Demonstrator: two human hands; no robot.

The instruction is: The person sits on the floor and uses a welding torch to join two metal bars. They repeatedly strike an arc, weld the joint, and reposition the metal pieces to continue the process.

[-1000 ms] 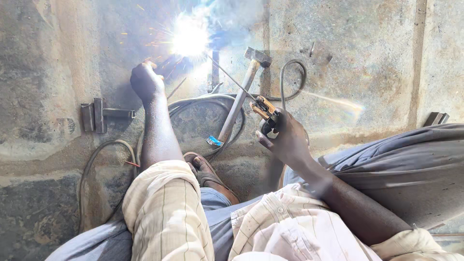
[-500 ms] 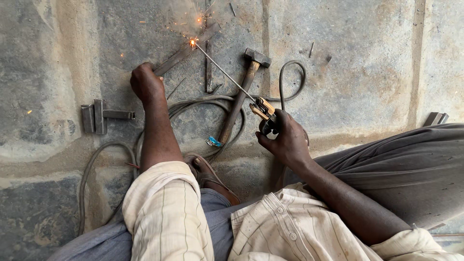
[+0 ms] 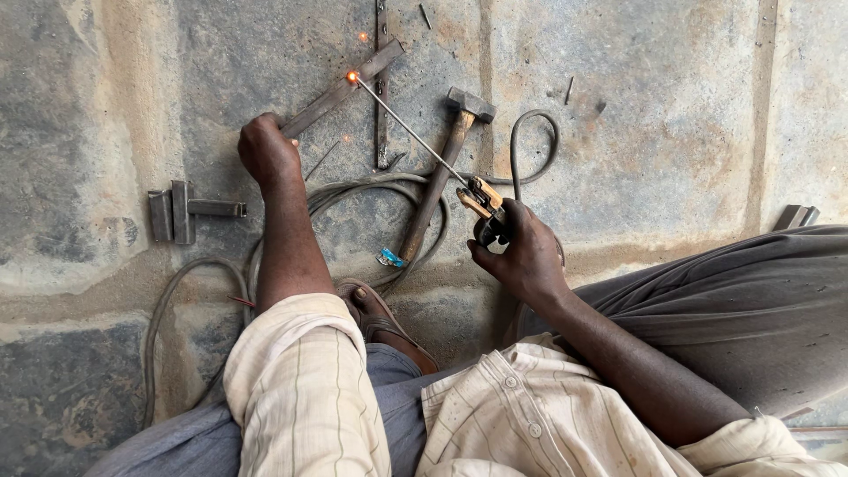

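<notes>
Packages: none in view.
Signs: none in view.
Screens: none in view.
Label-like scrap: one small blue tag or wrapper [image 3: 390, 258], crumpled, with a pale patch on it.
Place of scrap: on the concrete floor at the lower end of the hammer's [image 3: 438, 177] wooden handle, touching or just beside it, inside the cable [image 3: 353, 190] loop.
Print on scrap: too small to tell.

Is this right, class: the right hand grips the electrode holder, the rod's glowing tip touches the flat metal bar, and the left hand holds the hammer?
Not quite. In the head view the left hand presses on the flat metal bar; the hammer lies untouched on the floor. The right hand does grip the electrode holder.
</notes>
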